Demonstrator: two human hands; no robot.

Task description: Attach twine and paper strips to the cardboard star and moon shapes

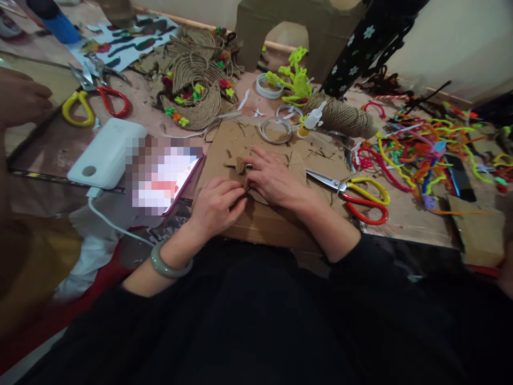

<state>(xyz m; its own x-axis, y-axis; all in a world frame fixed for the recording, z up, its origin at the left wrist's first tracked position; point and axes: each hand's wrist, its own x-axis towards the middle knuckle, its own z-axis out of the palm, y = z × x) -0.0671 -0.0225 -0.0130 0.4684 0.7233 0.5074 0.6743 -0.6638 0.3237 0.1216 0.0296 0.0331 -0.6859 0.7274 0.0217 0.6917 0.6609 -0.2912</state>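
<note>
Over a sheet of brown cardboard (224, 133), my left hand (218, 206) has its thumb and fingers pressed together. My right hand (274, 179) meets it there with fingers curled in a pinch. Whatever lies between the fingertips is small and dark, mostly hidden by them. Just beyond the fingertips is a small brown cardboard scrap (239, 164). Scissors with red and yellow handles (366, 200) lie right of my right wrist, blades towards it. A glue bottle with a yellow label (310, 122) stands behind my right hand, beside a roll of clear tape (276, 130).
Left of my hands are a lit phone (182, 182), a white power bank (108, 152) with a cable and more scissors (82, 96). Coiled twine pieces (200, 80), a twine spool (340, 115) and colourful pipe cleaners (425, 144) lie behind and right. Another person's hand (24, 96) is at far left.
</note>
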